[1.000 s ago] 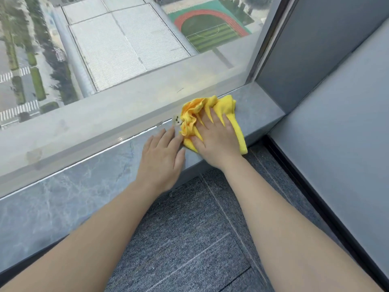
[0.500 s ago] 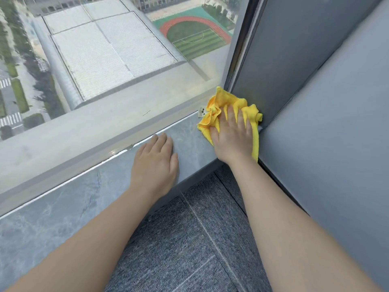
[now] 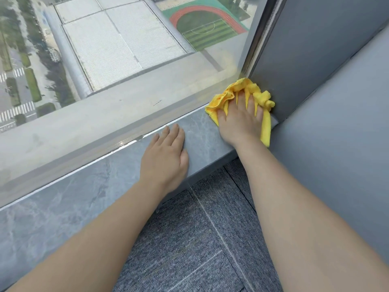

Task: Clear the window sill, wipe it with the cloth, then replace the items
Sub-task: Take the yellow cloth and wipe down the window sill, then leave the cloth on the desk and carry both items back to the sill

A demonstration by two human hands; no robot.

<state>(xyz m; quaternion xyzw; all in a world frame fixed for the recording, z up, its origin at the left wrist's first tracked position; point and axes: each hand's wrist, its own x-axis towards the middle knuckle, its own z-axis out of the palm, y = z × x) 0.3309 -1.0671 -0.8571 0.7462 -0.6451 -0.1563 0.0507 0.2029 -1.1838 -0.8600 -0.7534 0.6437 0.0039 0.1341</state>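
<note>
The yellow cloth (image 3: 235, 95) is seen bunched up at the far right end of the window sill (image 3: 88, 199), pressed into the corner where the sill meets the grey wall panel (image 3: 305, 49). One strip of the cloth is hanging over the front edge of the sill, just beside the lower grey wall (image 3: 336, 144). The cloth is covered by the right hand (image 3: 240, 121), which is laid flat on top with the fingers spread wide; folds of fabric are pushed up between the fingers, so the cloth is pressed down rather than gripped.

The left hand (image 3: 166, 159) is placed palm down on the bare sill, a little to the left of the cloth and not touching it. Its fingers are kept straight and close together, and nothing is held by it.

The sill is made of grey marbled stone (some light veins can be noticed). Behind it, the window glass (image 3: 126, 60) is found, and through it roofs and a sports field are seen far below. Grey carpet tiles (image 3: 189, 239) are visible under both forearms.
</note>
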